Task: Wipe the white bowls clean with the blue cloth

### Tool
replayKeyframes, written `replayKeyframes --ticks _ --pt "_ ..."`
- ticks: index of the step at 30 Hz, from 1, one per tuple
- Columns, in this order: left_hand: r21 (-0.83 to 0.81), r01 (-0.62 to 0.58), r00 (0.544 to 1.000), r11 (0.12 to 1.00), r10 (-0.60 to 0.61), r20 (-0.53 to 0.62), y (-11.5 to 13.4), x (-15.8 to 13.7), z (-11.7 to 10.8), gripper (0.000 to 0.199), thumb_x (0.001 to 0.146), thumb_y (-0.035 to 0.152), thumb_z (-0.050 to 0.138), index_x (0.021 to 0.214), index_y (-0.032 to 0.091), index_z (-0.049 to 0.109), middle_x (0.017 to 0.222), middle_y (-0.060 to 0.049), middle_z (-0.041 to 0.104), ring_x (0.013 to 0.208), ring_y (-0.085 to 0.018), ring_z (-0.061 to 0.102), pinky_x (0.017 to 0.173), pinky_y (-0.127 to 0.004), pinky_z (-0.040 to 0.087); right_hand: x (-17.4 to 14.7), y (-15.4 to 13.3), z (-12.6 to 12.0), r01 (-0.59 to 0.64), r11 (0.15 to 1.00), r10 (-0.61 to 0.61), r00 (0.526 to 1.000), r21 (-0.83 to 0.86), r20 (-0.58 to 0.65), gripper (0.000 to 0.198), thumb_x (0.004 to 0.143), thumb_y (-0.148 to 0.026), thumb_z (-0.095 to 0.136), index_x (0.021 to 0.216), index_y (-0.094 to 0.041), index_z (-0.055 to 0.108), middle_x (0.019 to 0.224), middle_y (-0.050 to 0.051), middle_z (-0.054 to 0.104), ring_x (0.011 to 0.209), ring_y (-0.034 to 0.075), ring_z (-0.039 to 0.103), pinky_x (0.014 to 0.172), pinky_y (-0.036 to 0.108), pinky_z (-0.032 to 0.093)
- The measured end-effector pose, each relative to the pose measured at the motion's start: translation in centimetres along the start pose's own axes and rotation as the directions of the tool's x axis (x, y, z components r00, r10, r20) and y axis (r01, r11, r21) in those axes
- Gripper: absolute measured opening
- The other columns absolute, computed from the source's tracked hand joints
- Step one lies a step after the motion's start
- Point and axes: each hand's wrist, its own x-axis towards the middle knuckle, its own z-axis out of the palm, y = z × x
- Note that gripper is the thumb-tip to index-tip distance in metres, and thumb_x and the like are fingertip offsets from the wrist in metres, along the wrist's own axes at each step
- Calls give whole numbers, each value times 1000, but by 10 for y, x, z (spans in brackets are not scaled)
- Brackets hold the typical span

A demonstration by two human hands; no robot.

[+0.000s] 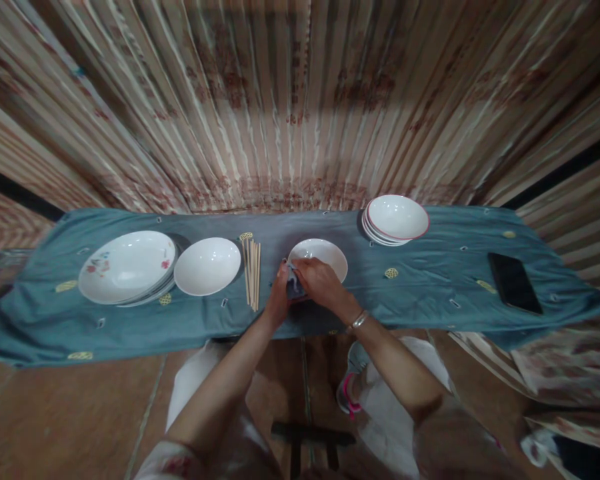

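Hands (324,283): both closed on greyish fabric, seemingly | Surface: teal tablecloth (430,293) | Room: striped curtain (280,147), tiled floor (80,413)

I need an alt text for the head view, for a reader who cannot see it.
A person's left hand and right hand hold a grey-blue item, perhaps cloth, near a white bowl. On the teal tablecloth, to their left are chopsticks, another bowl and stacked plates; to their right, stacked bowls and a dark phone.

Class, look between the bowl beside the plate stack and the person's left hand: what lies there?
In the head view, several chopsticks lie between that bowl and the left hand.
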Motion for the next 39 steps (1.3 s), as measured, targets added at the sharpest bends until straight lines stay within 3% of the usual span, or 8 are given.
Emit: replayKeyframes --ticks 3,7,12,19,27,31,35,39 --pt "-26 121 993 992 -121 -2 5 -3 3 53 101 55 46 140 20 54 124 -12 72 94 -24 74 77 -40 65 14 6 -2 -24 998 26 999 -57 43 37 104 -13 41 134 -9 62 131 17 71 121 27 67 104 34 51" --pt "-10 116 992 993 -116 40 6 -4 3 65 94 48 63 151 23 45 114 -10 75 77 -22 76 74 -42 66 27 17 -3 -32 992 41 996 -125 74 38 103 -13 39 133 -7 63 134 19 69 125 28 63 106 34 49" --pt "42 66 997 997 -68 47 -1 -2 1 74 80 25 78 149 26 50 107 -6 77 84 -24 76 78 -43 66 30 35 -4 -19 978 39 995 -208 92 38 101 -9 38 127 -4 66 130 22 70 124 29 63 112 37 43" --pt "25 40 997 999 -42 63 -4 -1 0 75 76 24 81 146 24 53 107 -5 75 88 -23 75 76 -40 67 8 50 -2 -83 973 113 985 -217 127 37 102 -10 37 121 -8 69 126 21 72 123 29 65 106 36 47" --pt "-45 116 993 992 -116 8 2 -2 5 61 89 27 66 148 24 50 105 -6 76 75 -21 76 74 -41 66 -12 51 -8 -65 993 87 970 -100 227 32 100 -12 45 112 -9 74 117 19 76 114 31 70 98 37 51" --pt "-57 123 992 991 -123 14 3 -2 4 61 90 26 65 149 22 51 98 -5 75 74 -21 76 73 -39 66 -12 46 -10 -46 998 33 964 43 264 32 100 -14 44 115 -12 72 119 17 76 115 30 71 97 37 50" --pt "-63 108 994 992 -109 -2 0 -1 2 60 88 28 69 146 23 54 104 -5 76 79 -22 75 79 -43 66 -10 39 2 -30 975 -8 986 222 168 42 98 -13 46 138 -11 57 128 17 73 119 29 69 101 39 50" --pt "-51 96 995 994 -98 -33 -2 2 2 52 89 29 68 139 23 59 100 -3 76 79 -20 74 81 -44 66 -4 39 23 48 924 -61 998 381 21 53 94 -10 45 147 -12 47 142 18 65 129 27 64 112 45 47"
